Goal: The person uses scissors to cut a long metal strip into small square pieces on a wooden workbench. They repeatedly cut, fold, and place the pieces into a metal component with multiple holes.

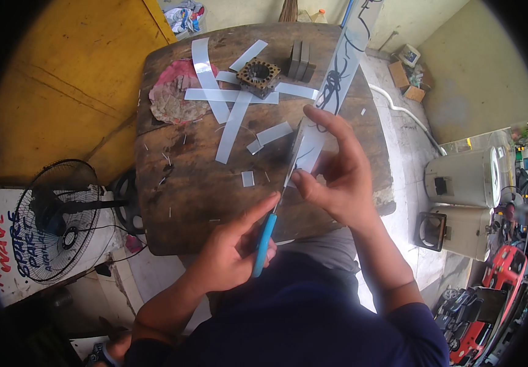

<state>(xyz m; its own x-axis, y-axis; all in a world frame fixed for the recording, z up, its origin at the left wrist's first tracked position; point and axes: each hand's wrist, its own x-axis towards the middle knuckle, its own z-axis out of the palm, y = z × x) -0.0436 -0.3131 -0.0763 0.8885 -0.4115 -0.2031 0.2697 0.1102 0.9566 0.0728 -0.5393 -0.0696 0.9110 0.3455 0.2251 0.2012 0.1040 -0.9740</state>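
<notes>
My left hand (230,254) is closed around the blue handle of what look like scissors (264,241), seen edge-on, with its index finger stretched toward the blades. The thin metal part meets the lower end of a long translucent white plastic strip (352,52) marked with black scribbles. My right hand (346,177) pinches that strip between thumb and fingers, and the strip slants away to the far right. Beyond the hands, several cut white strips (233,131) lie across one another around a square metal block (258,74) with a round central hole. A small white square (248,178) rests nearer me.
The worn wooden table (184,223) also bears a crumpled pink plastic bag (178,98), dark flat blocks (301,60) and small scraps. A black fan (62,223) stands left, near a yellow panel (68,79). Pale containers (462,177) and a white hose (404,111) are at right.
</notes>
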